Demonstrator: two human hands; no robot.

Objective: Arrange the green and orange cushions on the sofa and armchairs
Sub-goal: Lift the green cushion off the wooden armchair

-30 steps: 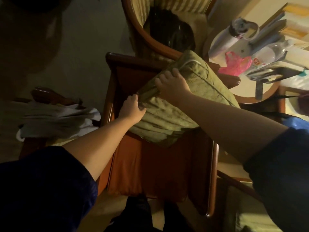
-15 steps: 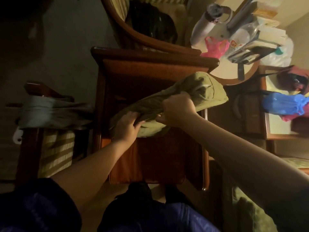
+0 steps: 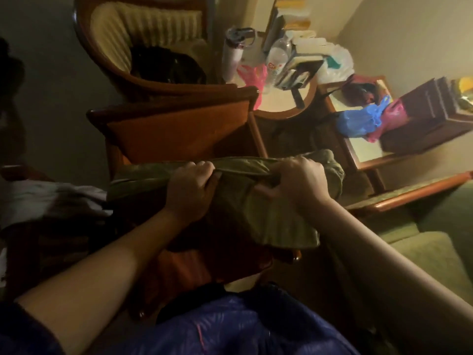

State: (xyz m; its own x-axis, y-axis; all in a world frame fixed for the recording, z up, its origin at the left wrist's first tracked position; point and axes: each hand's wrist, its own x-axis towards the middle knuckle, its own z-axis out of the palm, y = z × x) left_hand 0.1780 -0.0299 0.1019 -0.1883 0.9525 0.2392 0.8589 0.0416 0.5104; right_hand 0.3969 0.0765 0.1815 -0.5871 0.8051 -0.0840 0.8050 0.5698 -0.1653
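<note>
The step in hand looks like carrying the green cushion (image 3: 268,216) off the orange armchair (image 3: 179,134) toward its proper seat. To do it well, keep the cushion level between both hands, lift it clear of the chair's wooden arms, and turn toward the green sofa (image 3: 422,249) at about 4 o'clock without letting the loose lower corner drag. Set it down flat-side first, then let go one hand at a time so it can be squared up.

Going left to right: at 9 o'clock a pale cloth (image 3: 51,198) lies over another chair arm, blurred. The left hand (image 3: 190,190) has its grip closed tight, fingers curled over the cushion's top seam, bunching the fabric. The cushion hangs in the air in front of the armchair's seat, its top edge stretched between the hands and its body sagging toward 5 o'clock. The right hand (image 3: 294,183) is likewise clenched on the seam near the right end, thumb pressed into the front face. Neither grip is spread at all.

At 1 o'clock a round tabletop (image 3: 281,103) carries bottles and books, well apart from the cushion.
</note>
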